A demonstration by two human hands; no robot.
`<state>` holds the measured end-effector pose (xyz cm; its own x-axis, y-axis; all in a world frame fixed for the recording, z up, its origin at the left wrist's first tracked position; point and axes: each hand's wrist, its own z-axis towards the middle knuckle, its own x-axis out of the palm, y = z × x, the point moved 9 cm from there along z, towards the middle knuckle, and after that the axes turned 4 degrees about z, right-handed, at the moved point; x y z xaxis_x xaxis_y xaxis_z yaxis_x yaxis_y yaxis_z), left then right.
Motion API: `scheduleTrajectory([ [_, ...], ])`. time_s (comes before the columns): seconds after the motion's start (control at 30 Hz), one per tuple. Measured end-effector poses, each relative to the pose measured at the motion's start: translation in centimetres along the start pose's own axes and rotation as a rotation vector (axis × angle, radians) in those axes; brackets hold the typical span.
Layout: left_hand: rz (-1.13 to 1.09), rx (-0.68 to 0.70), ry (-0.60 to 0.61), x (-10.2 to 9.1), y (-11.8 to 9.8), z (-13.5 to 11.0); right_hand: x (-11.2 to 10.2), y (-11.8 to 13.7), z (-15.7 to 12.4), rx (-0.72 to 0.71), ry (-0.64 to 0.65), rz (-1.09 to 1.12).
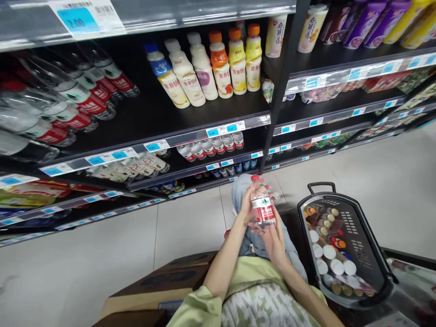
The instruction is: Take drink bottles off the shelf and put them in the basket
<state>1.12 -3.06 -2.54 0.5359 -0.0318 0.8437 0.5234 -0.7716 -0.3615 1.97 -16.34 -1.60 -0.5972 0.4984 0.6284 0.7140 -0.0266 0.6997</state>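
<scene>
A small clear water bottle (262, 203) with a red cap and red label is held upright in front of me, above my knees. My left hand (248, 205) wraps its left side with fingers curled round it. My right hand (273, 239) grips it from below, near its base. Similar red-labelled water bottles (85, 97) lie in rows on the black shelf at the left, and smaller ones (213, 146) stand on a lower shelf.
Milk-drink bottles (218, 68) stand on the middle shelf. A black shopping basket (361, 254) full of bottles and cans sits on the floor at my right. Cardboard boxes (160, 286) lie at my lower left. Pale tiled floor (391, 190) stretches to the right.
</scene>
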Motion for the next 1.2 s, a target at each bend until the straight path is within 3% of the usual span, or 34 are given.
scheduleTrajectory([
  [0.27,-0.006,0.034,0.034,0.2,-0.3,-0.1,0.3,0.4,-0.1,0.058,0.011,-0.074],
  [0.43,0.036,-0.004,0.096,0.6,0.4,-0.2,0.4,0.8,-0.3,0.056,0.01,0.003],
  [0.7,-0.003,0.004,0.01,-0.4,0.4,-0.2,0.1,0.6,-0.2,0.061,-0.018,0.061],
  [1.2,0.029,0.039,0.014,-0.8,0.2,0.0,0.1,0.8,0.0,0.054,0.01,0.007],
])
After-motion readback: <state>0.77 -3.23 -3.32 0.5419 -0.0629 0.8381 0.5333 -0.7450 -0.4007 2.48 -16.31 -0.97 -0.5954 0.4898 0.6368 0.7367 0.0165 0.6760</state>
